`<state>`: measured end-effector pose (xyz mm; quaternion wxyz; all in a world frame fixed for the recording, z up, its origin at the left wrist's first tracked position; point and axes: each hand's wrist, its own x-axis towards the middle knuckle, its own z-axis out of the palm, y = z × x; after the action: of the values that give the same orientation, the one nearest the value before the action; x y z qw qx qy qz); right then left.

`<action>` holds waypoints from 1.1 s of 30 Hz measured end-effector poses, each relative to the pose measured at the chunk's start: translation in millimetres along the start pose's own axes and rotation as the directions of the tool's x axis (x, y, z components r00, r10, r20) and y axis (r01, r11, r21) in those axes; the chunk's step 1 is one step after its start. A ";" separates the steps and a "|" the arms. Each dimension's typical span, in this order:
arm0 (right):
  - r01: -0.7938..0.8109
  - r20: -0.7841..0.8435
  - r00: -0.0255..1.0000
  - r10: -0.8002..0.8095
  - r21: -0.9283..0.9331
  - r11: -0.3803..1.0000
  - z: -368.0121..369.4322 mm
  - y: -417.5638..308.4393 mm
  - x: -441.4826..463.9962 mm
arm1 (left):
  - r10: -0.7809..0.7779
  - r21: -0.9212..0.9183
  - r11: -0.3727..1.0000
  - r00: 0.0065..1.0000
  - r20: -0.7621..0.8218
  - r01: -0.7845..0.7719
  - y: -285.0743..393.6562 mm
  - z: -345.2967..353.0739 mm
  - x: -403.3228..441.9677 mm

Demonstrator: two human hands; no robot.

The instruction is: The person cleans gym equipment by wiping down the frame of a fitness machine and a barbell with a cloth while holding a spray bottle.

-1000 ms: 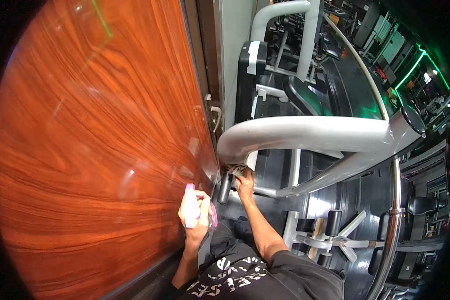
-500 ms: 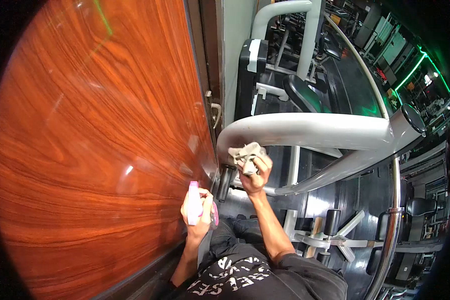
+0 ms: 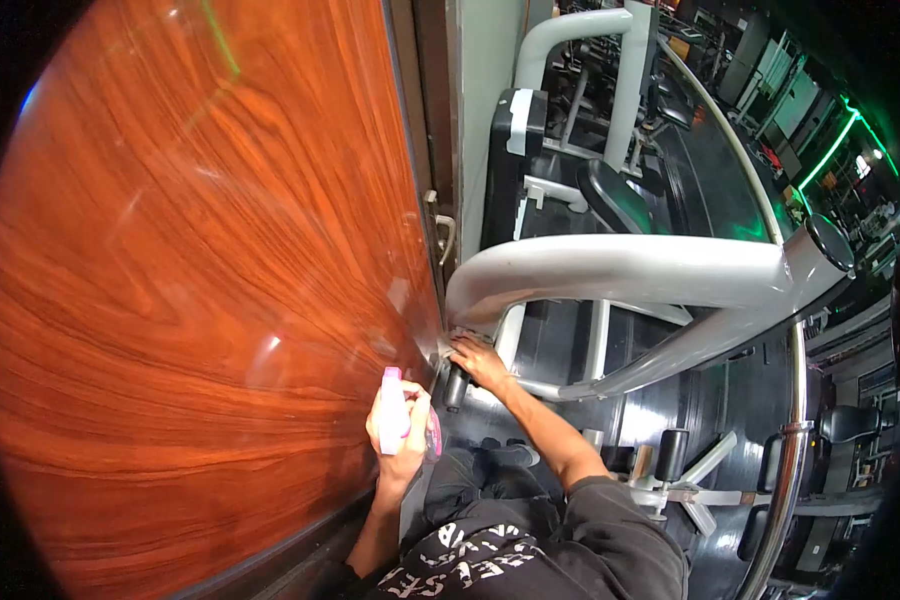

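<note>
My left hand (image 3: 402,432) is wrapped round a white and pink spray bottle (image 3: 393,405), beside the glossy wood-grain panel. My right hand (image 3: 478,362) reaches to the lower end of the thick grey curved tube (image 3: 620,268), just above a black cylindrical grip (image 3: 457,388). Its fingers press on a crumpled cloth, of which only a little shows at the fingertips; the rest is hidden under the hand and the tube.
The red-brown wood panel (image 3: 200,300) fills the left side, with a metal handle (image 3: 446,235) at its edge. Black padded machine parts (image 3: 615,195) stand beyond the tube. A chrome rail (image 3: 792,470) runs at the right.
My right hand first came away from the tube with the cloth showing, then went back down to its lower end by the black grip. My left hand keeps the bottle; the view has shifted slightly.
</note>
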<state>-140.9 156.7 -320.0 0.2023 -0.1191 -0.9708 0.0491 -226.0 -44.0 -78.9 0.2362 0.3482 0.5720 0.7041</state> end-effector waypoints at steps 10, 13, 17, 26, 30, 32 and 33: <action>0.118 -0.374 0.926 -0.052 0.155 0.981 -103.7 -31.4 32.5 | -0.037 0.069 0.997 0.997 0.066 0.033 1.9 0.9 -1.8; 0.240 -0.605 0.751 -0.264 -0.122 0.963 -193.4 -39.6 52.1 | 0.003 0.041 0.999 0.999 0.047 -0.005 1.9 2.6 -1.8; -0.209 -0.668 0.742 -0.062 -0.318 0.925 -258.5 -38.4 76.9 | 0.053 0.075 0.996 0.998 0.043 -0.056 -0.5 0.4 -0.5; 0.108 -0.065 0.987 -0.147 -0.415 0.904 -91.1 -11.9 65.5 | 0.020 0.030 0.999 0.999 0.031 -0.021 -3.0 -1.5 -0.6; -0.083 0.119 0.989 0.091 -0.073 0.994 21.4 -11.9 35.5 | 0.028 0.045 0.999 0.999 0.026 -0.029 -2.5 -4.0 -1.3; -0.174 0.140 0.976 0.166 0.047 0.984 13.2 -23.4 31.6 | 0.044 0.053 0.998 0.999 0.011 -0.044 1.3 -3.0 1.2; -0.211 0.157 0.968 0.195 0.086 0.974 8.2 -26.3 35.1 | 0.058 0.051 0.997 0.998 0.014 -0.058 2.7 -2.6 2.3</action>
<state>-181.0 139.7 -310.4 0.1298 -0.2034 -0.9620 0.1279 -229.3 -44.7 -76.1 0.2101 0.3750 0.5781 0.6935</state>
